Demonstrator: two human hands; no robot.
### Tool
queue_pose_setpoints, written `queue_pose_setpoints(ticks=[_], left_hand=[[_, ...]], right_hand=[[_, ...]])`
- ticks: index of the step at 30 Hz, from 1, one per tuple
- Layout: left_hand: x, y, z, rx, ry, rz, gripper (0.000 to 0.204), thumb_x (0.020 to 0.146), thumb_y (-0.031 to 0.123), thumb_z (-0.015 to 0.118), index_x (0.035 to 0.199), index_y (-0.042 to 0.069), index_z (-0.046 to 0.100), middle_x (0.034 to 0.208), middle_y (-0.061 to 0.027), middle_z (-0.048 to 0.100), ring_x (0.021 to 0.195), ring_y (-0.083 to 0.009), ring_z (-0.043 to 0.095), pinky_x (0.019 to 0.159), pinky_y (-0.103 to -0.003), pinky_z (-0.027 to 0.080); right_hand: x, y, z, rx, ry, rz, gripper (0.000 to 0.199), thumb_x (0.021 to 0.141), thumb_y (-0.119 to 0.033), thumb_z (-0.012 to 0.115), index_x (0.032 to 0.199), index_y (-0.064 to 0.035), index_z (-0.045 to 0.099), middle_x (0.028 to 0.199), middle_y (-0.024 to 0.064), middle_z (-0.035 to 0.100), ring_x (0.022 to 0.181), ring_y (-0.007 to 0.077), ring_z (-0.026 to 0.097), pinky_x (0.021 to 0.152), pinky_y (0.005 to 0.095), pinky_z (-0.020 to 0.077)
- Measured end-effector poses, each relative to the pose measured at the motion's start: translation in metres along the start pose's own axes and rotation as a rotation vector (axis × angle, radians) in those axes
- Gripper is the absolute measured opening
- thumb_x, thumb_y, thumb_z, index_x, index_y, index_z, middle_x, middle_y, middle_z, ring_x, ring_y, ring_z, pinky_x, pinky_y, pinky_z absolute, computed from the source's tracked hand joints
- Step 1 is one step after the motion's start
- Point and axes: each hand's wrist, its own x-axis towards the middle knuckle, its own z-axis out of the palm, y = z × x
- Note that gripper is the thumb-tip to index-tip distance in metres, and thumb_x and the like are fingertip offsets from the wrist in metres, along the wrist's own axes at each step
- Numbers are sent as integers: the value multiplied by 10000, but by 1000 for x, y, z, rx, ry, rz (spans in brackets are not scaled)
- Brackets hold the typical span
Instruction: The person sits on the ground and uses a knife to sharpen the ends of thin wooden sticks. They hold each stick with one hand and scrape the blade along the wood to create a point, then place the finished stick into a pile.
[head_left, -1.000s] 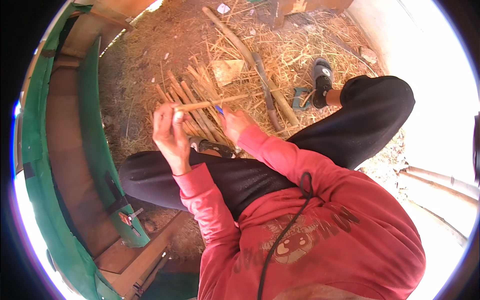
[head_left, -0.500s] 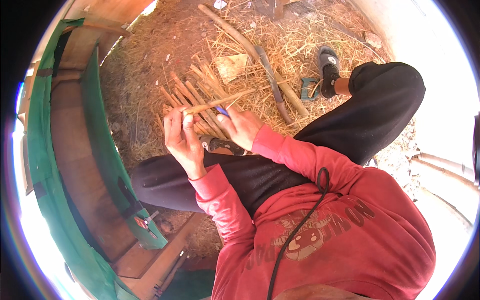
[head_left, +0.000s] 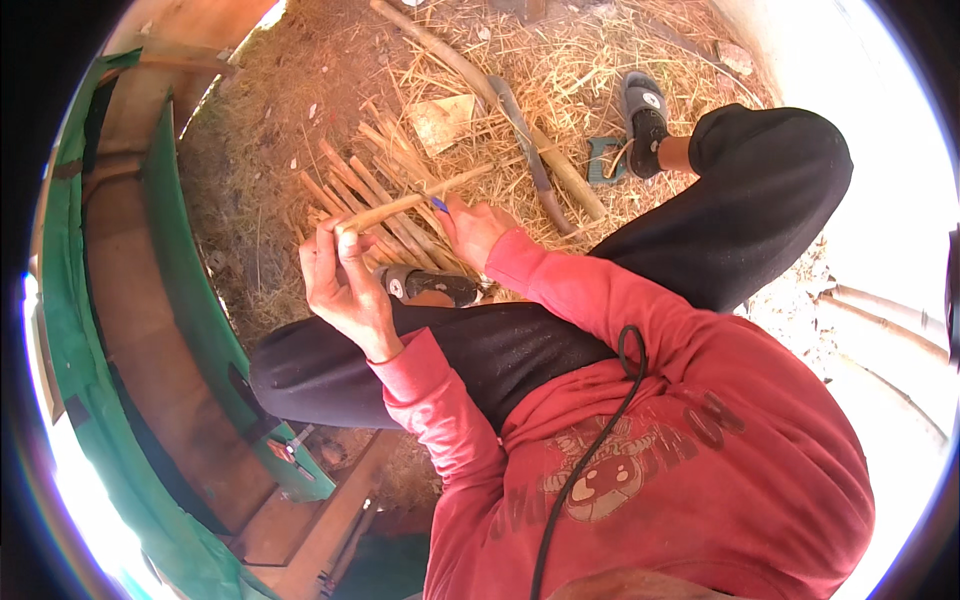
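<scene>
A pale peeled stick [head_left: 400, 205] slants up and to the right over a heap of sticks. Its near end is pinched between the thumb and fingers of my left hand [head_left: 345, 280]. My right hand [head_left: 476, 232] is closed round a knife with a blue handle [head_left: 439, 204], most of which the fingers hide. The knife's thin dark blade lies against the stick about midway along it. Beneath, several cut sticks [head_left: 350, 185] lie side by side on the straw, close to my sandalled foot [head_left: 445, 288].
A long wooden pole [head_left: 440, 48] and a dark, flat, machete-like tool [head_left: 520, 125] lie crossed on straw ahead. A green plastic piece [head_left: 605, 160] sits beside my other sandal [head_left: 643, 100]. Leftward stands a wooden structure with green sheeting [head_left: 185, 210]; a pale wall [head_left: 800, 60] rises on the right.
The view has shifted slightly. The knife is farther along the stick from my left hand, and my left hand has drawn a little nearer my body with the stick.
</scene>
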Motion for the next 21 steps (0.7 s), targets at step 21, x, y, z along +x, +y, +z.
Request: queue_pose_setpoints(ticks=[21], left_hand=[[-10, 5, 2, -33, -42, -9, 164, 959, 105, 590, 1043, -2, 682, 903, -64, 600, 707, -128, 665, 626, -244, 531]], right_hand=[[6, 3, -20, -144, -323, 297, 273, 985, -257, 472, 1066, -65, 649, 971, 188, 693, 900, 348, 684, 757, 448, 556]])
